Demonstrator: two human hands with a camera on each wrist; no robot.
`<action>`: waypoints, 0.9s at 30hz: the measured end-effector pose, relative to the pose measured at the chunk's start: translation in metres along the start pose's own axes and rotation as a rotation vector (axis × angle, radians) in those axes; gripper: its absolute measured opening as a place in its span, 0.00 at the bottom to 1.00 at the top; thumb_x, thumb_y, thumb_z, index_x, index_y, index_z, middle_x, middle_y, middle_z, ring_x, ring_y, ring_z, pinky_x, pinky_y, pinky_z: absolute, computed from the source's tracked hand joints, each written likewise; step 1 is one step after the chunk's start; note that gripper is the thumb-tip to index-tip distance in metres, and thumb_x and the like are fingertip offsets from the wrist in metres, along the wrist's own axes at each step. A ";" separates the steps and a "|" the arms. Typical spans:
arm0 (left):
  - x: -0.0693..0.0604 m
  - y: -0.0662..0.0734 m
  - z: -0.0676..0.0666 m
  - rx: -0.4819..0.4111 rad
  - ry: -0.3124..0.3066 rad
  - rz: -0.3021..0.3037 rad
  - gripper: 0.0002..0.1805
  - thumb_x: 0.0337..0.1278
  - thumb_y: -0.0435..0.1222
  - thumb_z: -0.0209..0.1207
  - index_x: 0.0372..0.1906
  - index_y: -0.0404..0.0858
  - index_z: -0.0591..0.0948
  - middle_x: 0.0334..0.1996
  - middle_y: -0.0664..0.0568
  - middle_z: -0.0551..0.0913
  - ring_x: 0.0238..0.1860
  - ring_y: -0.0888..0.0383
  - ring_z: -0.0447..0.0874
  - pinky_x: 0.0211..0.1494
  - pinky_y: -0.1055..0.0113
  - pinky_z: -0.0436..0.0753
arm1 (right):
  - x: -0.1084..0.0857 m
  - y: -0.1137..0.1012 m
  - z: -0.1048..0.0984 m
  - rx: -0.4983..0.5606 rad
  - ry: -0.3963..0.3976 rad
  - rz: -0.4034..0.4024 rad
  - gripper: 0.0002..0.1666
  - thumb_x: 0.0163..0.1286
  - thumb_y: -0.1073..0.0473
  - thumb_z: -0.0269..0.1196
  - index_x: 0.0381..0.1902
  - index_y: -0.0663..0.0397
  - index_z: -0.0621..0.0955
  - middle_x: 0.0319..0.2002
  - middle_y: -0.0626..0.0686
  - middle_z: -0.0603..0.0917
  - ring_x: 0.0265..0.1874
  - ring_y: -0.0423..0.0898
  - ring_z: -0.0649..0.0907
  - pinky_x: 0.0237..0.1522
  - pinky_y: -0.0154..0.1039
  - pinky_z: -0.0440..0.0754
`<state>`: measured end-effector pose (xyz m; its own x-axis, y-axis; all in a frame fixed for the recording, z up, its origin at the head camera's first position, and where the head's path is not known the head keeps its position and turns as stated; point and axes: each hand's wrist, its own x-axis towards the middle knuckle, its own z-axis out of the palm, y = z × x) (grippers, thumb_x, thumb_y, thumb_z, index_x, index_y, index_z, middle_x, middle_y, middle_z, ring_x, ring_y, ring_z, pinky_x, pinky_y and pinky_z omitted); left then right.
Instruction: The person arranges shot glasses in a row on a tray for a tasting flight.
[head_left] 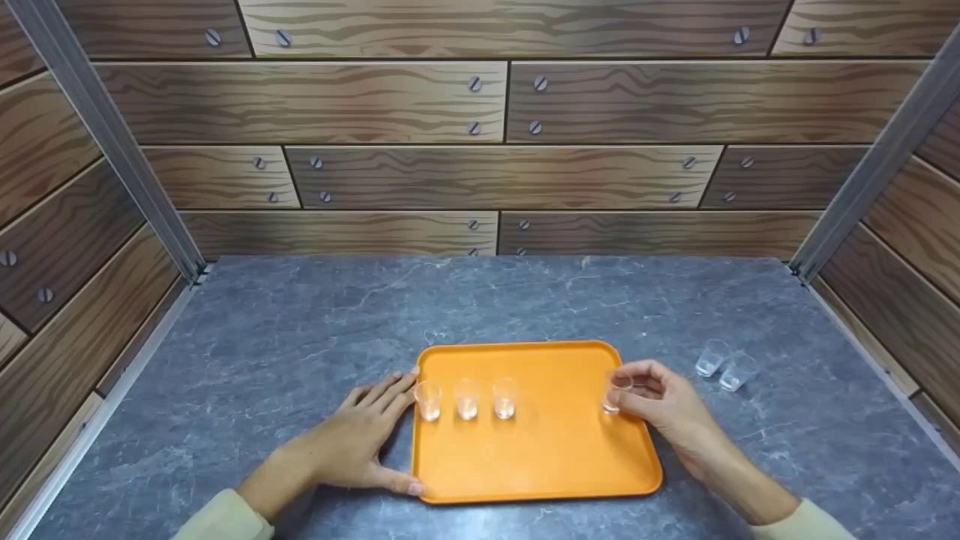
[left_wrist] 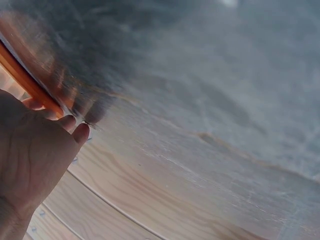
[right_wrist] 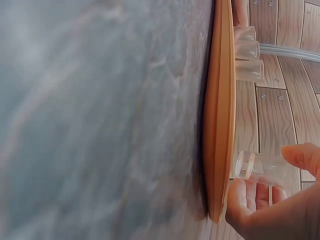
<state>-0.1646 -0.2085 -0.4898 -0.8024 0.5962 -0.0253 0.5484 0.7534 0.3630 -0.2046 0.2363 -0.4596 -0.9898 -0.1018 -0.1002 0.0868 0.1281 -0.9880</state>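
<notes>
An orange tray [head_left: 555,465] lies on the table with three clear shot glasses standing in a row on its left half: one by the left rim [head_left: 428,402], a middle one [head_left: 467,400] and another [head_left: 505,399]. My left hand [head_left: 360,435] rests at the tray's left edge, fingers spread and straight, thumb at the near corner. Above the tray's right side my right hand [head_left: 664,397] pinches a fourth shot glass [right_wrist: 267,167] between thumb and fingers. In the right wrist view that glass's base is slightly apart from the tray rim [right_wrist: 220,120].
Two more shot glasses, one [head_left: 712,358] and another [head_left: 739,371], stand side by side on the grey marbled table [head_left: 315,315], right of the tray. Wood-patterned walls [head_left: 495,105] enclose the back and sides, with metal posts [head_left: 112,142] at the corners.
</notes>
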 end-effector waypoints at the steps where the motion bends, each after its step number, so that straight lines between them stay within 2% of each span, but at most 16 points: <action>1: 0.000 0.000 0.000 0.000 -0.002 0.001 0.70 0.56 0.79 0.62 0.89 0.37 0.55 0.89 0.42 0.47 0.87 0.36 0.46 0.79 0.29 0.56 | 0.000 -0.001 0.002 -0.008 -0.008 -0.001 0.23 0.69 0.69 0.74 0.59 0.69 0.80 0.53 0.58 0.86 0.50 0.46 0.86 0.52 0.36 0.85; 9: 0.001 -0.001 0.000 -0.005 -0.003 0.002 0.69 0.56 0.79 0.62 0.89 0.38 0.55 0.89 0.41 0.47 0.87 0.36 0.46 0.79 0.28 0.56 | 0.002 -0.002 0.015 -0.033 -0.032 -0.018 0.24 0.66 0.70 0.76 0.57 0.67 0.81 0.52 0.59 0.86 0.50 0.47 0.86 0.51 0.36 0.85; 17: 0.001 0.000 -0.001 -0.009 -0.003 0.007 0.69 0.57 0.78 0.63 0.88 0.37 0.56 0.89 0.41 0.47 0.86 0.36 0.45 0.79 0.28 0.56 | 0.003 0.000 0.027 -0.038 -0.094 -0.040 0.22 0.67 0.69 0.76 0.56 0.67 0.80 0.49 0.56 0.86 0.47 0.47 0.85 0.50 0.35 0.84; 27: 0.001 0.000 0.000 -0.002 0.011 0.013 0.69 0.56 0.79 0.62 0.88 0.37 0.56 0.89 0.40 0.48 0.86 0.36 0.47 0.78 0.28 0.57 | 0.005 -0.002 0.040 -0.071 -0.131 -0.028 0.23 0.67 0.67 0.77 0.56 0.66 0.81 0.51 0.57 0.86 0.49 0.48 0.85 0.51 0.36 0.85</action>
<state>-0.1654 -0.2081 -0.4895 -0.7975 0.6033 -0.0103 0.5587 0.7448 0.3650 -0.2052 0.1956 -0.4631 -0.9680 -0.2334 -0.0922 0.0470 0.1921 -0.9802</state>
